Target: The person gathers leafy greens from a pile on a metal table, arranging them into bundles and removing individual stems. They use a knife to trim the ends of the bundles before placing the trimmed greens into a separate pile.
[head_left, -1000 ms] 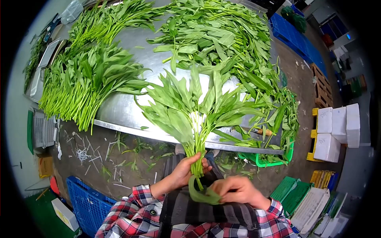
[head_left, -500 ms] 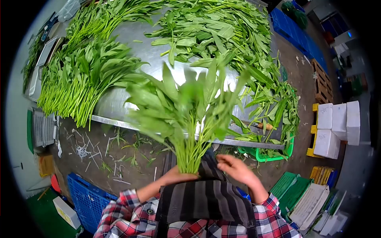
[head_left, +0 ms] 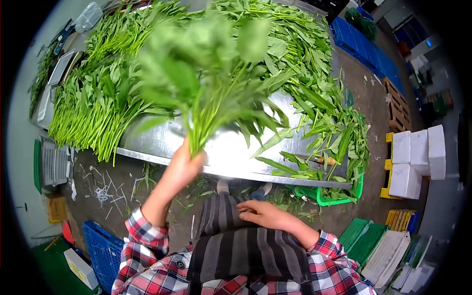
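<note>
My left hand (head_left: 184, 162) is closed around the stems of a bunch of leafy greens (head_left: 199, 120), which look like water spinach. It holds the bunch up over the front of the metal table (head_left: 142, 137), with the leaves pointing away from me and smeared by motion. Low in front of the striped apron (head_left: 248, 250) is my right hand (head_left: 263, 215), holding nothing, its fingers stretched out. Stacked bunches of the same greens (head_left: 91, 110) lie at the table's left, stems toward me. A loose heap of greens (head_left: 307, 64) covers the right side.
A wooden-handled tool (head_left: 325, 161) lies among stray leaves near the table's right front. Below that corner stands a green basket (head_left: 339, 199). White boxes (head_left: 405, 179) are stacked at the right, a blue pallet (head_left: 101, 250) stands at lower left, and trimmings (head_left: 103, 189) litter the floor.
My left hand has lifted the bunch up and forward, from in front of the apron to over the table. My right hand has dropped slightly left and down toward the apron.
</note>
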{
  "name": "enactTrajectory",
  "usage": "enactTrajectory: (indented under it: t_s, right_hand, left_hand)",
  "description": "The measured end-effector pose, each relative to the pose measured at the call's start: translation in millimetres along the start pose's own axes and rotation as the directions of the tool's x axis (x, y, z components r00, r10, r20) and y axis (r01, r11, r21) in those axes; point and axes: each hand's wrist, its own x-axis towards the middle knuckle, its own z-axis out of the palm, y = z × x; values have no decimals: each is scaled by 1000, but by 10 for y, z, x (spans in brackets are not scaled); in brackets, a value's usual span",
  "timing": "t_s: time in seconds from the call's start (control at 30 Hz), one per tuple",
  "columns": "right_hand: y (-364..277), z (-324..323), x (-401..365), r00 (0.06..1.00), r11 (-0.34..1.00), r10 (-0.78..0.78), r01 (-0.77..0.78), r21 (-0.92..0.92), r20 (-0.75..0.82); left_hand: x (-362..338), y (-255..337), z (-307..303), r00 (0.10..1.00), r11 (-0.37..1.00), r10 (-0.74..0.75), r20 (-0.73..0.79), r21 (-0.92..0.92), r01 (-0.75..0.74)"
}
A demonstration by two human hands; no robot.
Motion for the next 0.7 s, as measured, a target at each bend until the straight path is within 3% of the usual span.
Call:
enactTrajectory:
  t_s: [0.03,0.1,0.17,0.23,0.27,0.37,0.4,0.47,0.57,0.63,0.7]
  right_hand:
    - [-75,36,62,999,1000,-20,21,-7,41]
    - [-229,117,167,991,998,-61,63,-17,120]
    - [-309,173,214,982,997,-79,77,20,173]
    - [-362,201,217,976,996,-89,89,13,197]
    - [-346,210,245,974,998,-58,58,10,219]
    - [-269,237,384,980,920,10,-86,381,198]
    - [-258,240,448,976,813,59,-169,557,210]
    - [-167,265,637,992,652,38,-113,750,116]
    - [-195,222,884,997,391,35,-73,918,65]
    - [-332,242,895,999,273,-14,47,961,-45]
    - [-294,275,909,994,371,-35,110,922,-105]
  left_hand:
    - [162,-5,-42,997,964,45,-57,266,-28]
    - [323,-159,81,997,736,63,-45,677,-15]
    - [282,-462,298,996,439,80,37,896,-69]
    - [161,-456,347,990,312,125,62,945,-99]
    - [127,-431,335,988,321,139,68,941,-110]
    - [-45,-339,289,981,361,176,82,922,-141]
    - [-107,-311,288,977,377,193,88,913,-156]
    - [-268,-219,294,963,395,251,97,898,-193]
    - [-512,-113,341,944,634,326,52,728,-260]
    - [-706,-90,403,935,758,352,39,575,-310]
    - [-835,-115,514,910,854,411,-56,373,-362]
